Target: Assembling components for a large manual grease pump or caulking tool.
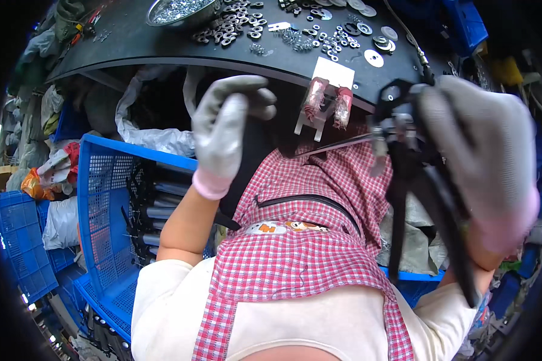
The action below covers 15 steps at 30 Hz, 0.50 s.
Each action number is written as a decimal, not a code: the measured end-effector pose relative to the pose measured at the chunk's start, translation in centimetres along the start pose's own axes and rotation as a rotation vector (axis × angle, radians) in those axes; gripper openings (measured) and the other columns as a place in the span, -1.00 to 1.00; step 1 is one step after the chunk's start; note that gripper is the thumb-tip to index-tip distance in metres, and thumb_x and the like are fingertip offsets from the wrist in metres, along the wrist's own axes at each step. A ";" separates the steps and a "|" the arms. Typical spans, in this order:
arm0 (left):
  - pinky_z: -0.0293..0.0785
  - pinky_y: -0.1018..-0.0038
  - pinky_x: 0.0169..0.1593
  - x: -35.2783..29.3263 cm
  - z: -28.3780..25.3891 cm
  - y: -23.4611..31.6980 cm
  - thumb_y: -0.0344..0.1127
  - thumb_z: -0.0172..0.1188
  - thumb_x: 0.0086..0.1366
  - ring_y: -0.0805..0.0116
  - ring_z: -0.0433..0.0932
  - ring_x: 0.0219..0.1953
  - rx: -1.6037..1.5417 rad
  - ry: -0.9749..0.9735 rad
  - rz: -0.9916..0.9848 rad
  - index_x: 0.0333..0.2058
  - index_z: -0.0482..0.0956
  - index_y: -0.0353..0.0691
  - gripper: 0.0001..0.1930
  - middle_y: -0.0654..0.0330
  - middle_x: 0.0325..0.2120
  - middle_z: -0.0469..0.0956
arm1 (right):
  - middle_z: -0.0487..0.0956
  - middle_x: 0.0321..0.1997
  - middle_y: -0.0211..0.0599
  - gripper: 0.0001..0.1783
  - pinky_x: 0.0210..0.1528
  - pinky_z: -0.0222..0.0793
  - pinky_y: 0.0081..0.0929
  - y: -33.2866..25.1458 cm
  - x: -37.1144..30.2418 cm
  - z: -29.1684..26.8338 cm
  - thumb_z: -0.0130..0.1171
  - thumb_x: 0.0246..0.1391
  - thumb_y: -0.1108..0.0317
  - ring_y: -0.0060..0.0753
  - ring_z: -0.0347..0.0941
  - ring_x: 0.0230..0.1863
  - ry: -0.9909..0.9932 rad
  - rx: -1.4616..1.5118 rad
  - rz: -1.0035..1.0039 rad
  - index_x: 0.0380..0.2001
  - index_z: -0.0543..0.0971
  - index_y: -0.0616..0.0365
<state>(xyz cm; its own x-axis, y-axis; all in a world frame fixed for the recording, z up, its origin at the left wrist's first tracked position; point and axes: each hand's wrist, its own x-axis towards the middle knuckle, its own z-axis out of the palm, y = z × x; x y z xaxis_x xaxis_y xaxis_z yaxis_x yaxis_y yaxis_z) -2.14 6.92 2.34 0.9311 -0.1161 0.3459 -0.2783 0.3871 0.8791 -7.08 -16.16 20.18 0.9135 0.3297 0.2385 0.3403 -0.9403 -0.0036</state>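
Observation:
My right hand (pixel 488 150), in a grey-white glove with a pink cuff, is closed round a black plier-like tool (pixel 406 144) with two long legs hanging down. Motion smears the hand and tool, and some of the fingers are hidden. On the left, my gloved left hand (pixel 223 132) is raised in front of the table edge, empty, with its fingers apart and slightly bent. Between the hands, a metal fixture with a white plate (pixel 334 72) juts from the table edge. Two posts wrapped in worn red material (pixel 315 99) stick out from it toward me.
The dark table (pixel 120 45) carries a metal bowl (pixel 180 11) of small shiny parts, a pile of metal links (pixel 232 25), springs (pixel 295 40) and round discs (pixel 373 58). A blue crate (pixel 111 222) holding several dark-handled pieces stands at my left. A blue bin (pixel 467 27) sits at the far right.

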 end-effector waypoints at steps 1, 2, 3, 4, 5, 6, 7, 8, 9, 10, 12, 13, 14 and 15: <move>0.48 0.59 -0.12 0.0 0.7 -0.5 -0.46 -0.15 0.38 0.52 0.54 -0.25 0.035 -0.042 -0.003 -0.05 0.45 -0.40 -0.73 0.13 -0.23 0.57 | 0.39 -0.70 -0.04 -0.75 -0.56 0.25 -0.29 -0.4 0.5 1.8 0.14 0.09 0.28 -0.03 0.43 -0.63 0.026 -0.152 -0.065 -0.56 0.52 0.21; 0.47 0.58 -0.07 0.3 1.7 -1.0 -0.48 -0.14 0.36 0.52 0.53 -0.21 0.058 -0.101 -0.006 -0.02 0.42 -0.40 -0.73 0.14 -0.20 0.56 | 0.43 -0.68 -0.06 -0.72 -0.57 0.26 -0.20 -0.3 0.9 3.4 0.15 0.09 0.25 -0.03 0.44 -0.62 0.048 -0.229 -0.047 -0.61 0.50 0.17; 0.45 0.56 -0.04 0.2 2.6 -0.8 -0.49 -0.13 0.35 0.50 0.52 -0.19 0.041 -0.120 -0.016 0.02 0.39 -0.41 -0.70 0.13 -0.14 0.53 | 0.47 -0.66 -0.07 -0.74 -0.56 0.30 -0.21 -0.9 1.5 4.0 0.15 0.08 0.23 -0.04 0.47 -0.58 0.056 -0.264 -0.018 -0.60 0.53 0.14; 0.43 0.53 0.00 0.0 3.4 -0.5 -0.49 -0.12 0.35 0.48 0.51 -0.16 0.026 -0.137 -0.026 0.06 0.35 -0.42 -0.68 0.12 -0.09 0.50 | 0.50 -0.64 -0.08 -0.75 -0.54 0.35 -0.22 -1.4 2.4 4.4 0.15 0.08 0.22 -0.05 0.50 -0.55 0.066 -0.296 0.010 -0.59 0.56 0.12; 0.40 0.48 0.03 0.7 4.3 -1.6 -0.49 -0.10 0.33 0.44 0.48 -0.08 0.004 -0.161 0.095 0.13 0.27 -0.43 -0.61 0.10 -0.01 0.45 | 0.54 -0.60 -0.10 -0.74 -0.50 0.40 -0.23 -1.1 3.4 4.9 0.12 0.09 0.19 -0.06 0.53 -0.51 -0.044 -0.314 0.035 -0.56 0.58 0.10; 0.36 0.46 0.07 1.5 5.3 -1.8 -0.40 -0.02 0.31 0.34 0.46 -0.01 0.098 -0.165 0.145 0.17 0.24 -0.41 -0.53 0.02 0.00 0.43 | 0.58 -0.56 -0.12 -0.72 -0.46 0.46 -0.24 -0.6 4.2 5.5 0.10 0.11 0.16 -0.07 0.56 -0.47 -0.152 -0.322 0.061 -0.54 0.61 0.08; 0.35 0.43 0.10 2.0 5.3 -2.2 -0.32 0.03 0.28 0.24 0.46 0.02 0.304 -0.244 0.137 0.19 0.21 -0.39 -0.47 -0.03 0.01 0.42 | 0.59 -0.52 -0.11 -0.69 -0.41 0.48 -0.23 -0.6 4.4 7.6 0.04 0.13 0.14 -0.07 0.58 -0.43 -0.253 -0.335 0.056 -0.52 0.62 0.07; 0.33 0.39 0.13 2.7 5.2 -3.1 -0.25 0.08 0.26 0.14 0.46 0.06 0.511 -0.320 0.138 0.21 0.18 -0.36 -0.41 -0.09 0.02 0.41 | 0.61 -0.48 -0.09 -0.65 -0.35 0.51 -0.22 -0.6 4.7 9.7 -0.01 0.15 0.12 -0.06 0.59 -0.38 -0.348 -0.351 0.052 -0.51 0.63 0.07; 0.28 0.31 0.18 3.1 5.1 -4.2 -0.10 0.12 0.22 -0.04 0.40 0.11 0.507 -0.360 0.083 0.26 0.10 -0.31 -0.28 -0.19 0.07 0.34 | 0.63 -0.38 -0.14 -0.81 -0.29 0.52 -0.26 -1.0 5.3 10.0 0.15 -0.02 0.23 -0.11 0.60 -0.29 -0.394 -0.213 0.191 -0.44 0.64 0.08; 0.20 0.23 0.23 2.9 4.2 -5.0 -0.03 0.12 0.23 -0.11 0.31 0.18 0.452 -0.422 -0.044 0.30 -0.01 -0.30 -0.20 -0.21 0.14 0.28 | 0.65 -0.28 -0.18 -0.79 -0.22 0.54 -0.31 -1.3 5.7 10.1 0.31 -0.18 0.34 -0.15 0.61 -0.20 -0.435 -0.072 0.327 -0.38 0.66 0.09; 0.13 0.20 0.27 2.8 3.6 -6.4 0.04 0.11 0.25 -0.12 0.24 0.22 0.491 -0.489 0.091 0.33 -0.07 -0.29 -0.15 -0.20 0.16 0.25 | 0.64 -0.37 -0.11 -0.66 -0.26 0.53 -0.20 -1.1 4.5 11.5 -0.07 0.15 0.15 -0.05 0.61 -0.31 -0.271 -0.002 0.360 -0.44 0.64 0.05; 0.11 0.16 0.28 3.0 3.7 -6.9 0.09 0.10 0.24 -0.13 0.21 0.24 0.543 -0.508 0.165 0.34 -0.11 -0.28 -0.11 -0.18 0.18 0.23 | 0.64 -0.36 -0.12 -0.66 -0.25 0.53 -0.19 -1.2 4.3 12.3 -0.06 0.14 0.13 -0.04 0.61 -0.31 -0.315 0.005 0.402 -0.43 0.64 0.05; 0.08 0.14 0.30 2.8 3.9 -6.9 -0.04 0.20 0.16 -0.12 0.22 0.23 0.638 -0.476 0.174 0.32 -0.02 -0.28 -0.13 -0.14 0.16 0.27 | 0.64 -0.34 -0.12 -0.66 -0.25 0.53 -0.18 -1.3 4.1 13.8 -0.05 0.14 0.11 -0.04 0.61 -0.31 -0.365 0.022 0.444 -0.41 0.64 0.05; 0.03 0.14 0.32 3.2 4.0 -7.4 -0.05 0.19 0.16 -0.09 0.19 0.26 0.795 -0.497 0.241 0.29 0.05 -0.32 -0.18 -0.12 0.17 0.27 | 0.64 -0.36 -0.10 -0.63 -0.25 0.53 -0.18 -0.8 3.7 15.5 -0.07 0.15 0.07 -0.03 0.60 -0.32 -0.402 0.019 0.408 -0.38 0.63 0.07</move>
<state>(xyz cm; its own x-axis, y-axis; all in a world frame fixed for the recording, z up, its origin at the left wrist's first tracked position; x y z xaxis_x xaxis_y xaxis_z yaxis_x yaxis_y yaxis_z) 1.98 0.06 -1.73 0.6728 -0.5589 0.4848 -0.6973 -0.2599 0.6680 -0.49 -12.90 5.98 0.9834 -0.0504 -0.1744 -0.0575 -0.9977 -0.0357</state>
